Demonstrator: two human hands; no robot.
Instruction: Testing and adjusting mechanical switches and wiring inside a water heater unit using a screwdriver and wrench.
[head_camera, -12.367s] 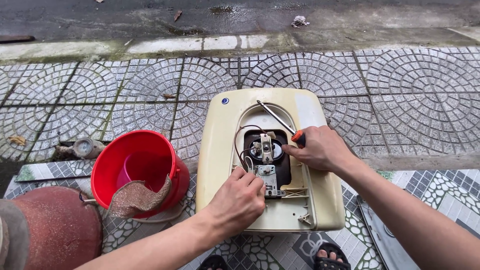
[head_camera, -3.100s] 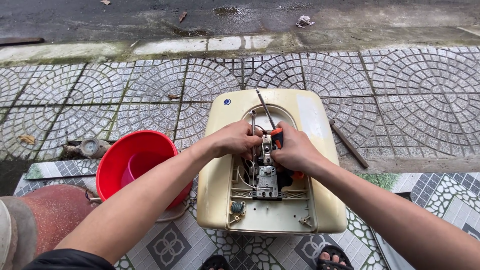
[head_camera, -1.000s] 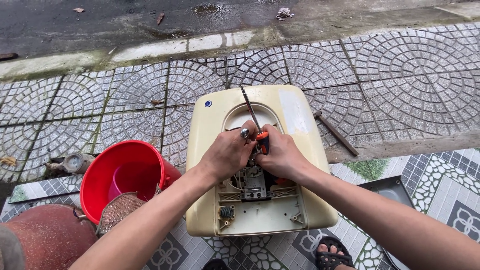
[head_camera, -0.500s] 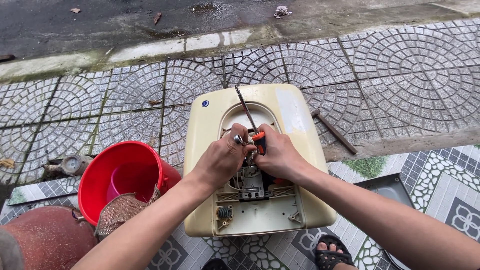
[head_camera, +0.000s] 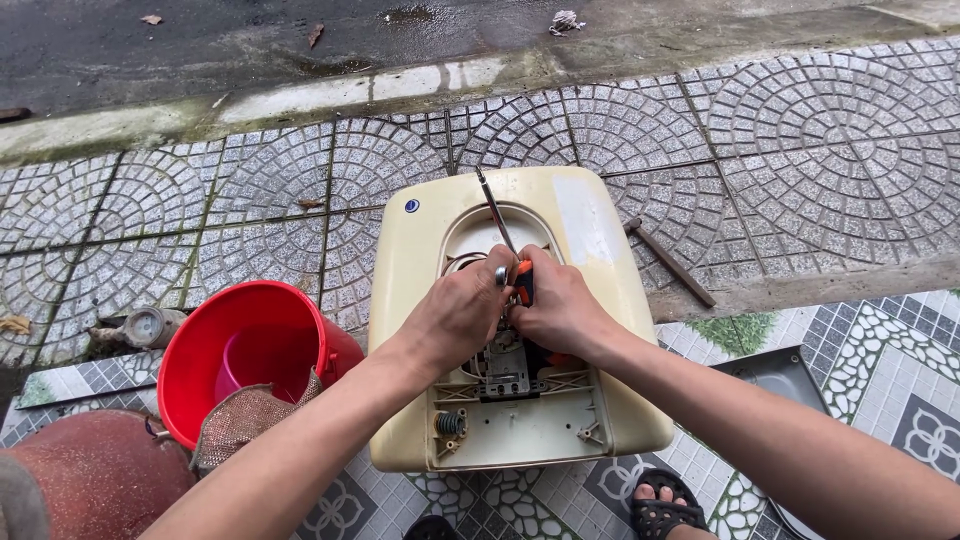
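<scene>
A cream plastic appliance housing (head_camera: 590, 240) lies on the paving with its inside facing up; a grey circuit part (head_camera: 507, 372) and wires show in the opening. My right hand (head_camera: 565, 312) is closed around an orange-handled screwdriver (head_camera: 522, 283), whose metal shaft (head_camera: 493, 208) points away from me over the housing. My left hand (head_camera: 460, 312) presses against the right one over the opening and pinches something small and metallic next to the handle; what it is I cannot make out.
A red bucket (head_camera: 215, 345) stands left of the housing with a brownish mesh cloth (head_camera: 245, 422) on its rim. A rusty round vessel (head_camera: 95, 485) is at the lower left. A dark rod (head_camera: 672, 264) lies to the right, a grey metal panel (head_camera: 775, 378) further right, and a sandalled foot (head_camera: 662, 505) below.
Both hands have stayed together over the opening; the view has shifted slightly and the screwdriver shaft still points away. Long before, the hands were apart, the left one resting on the housing's lower part.
</scene>
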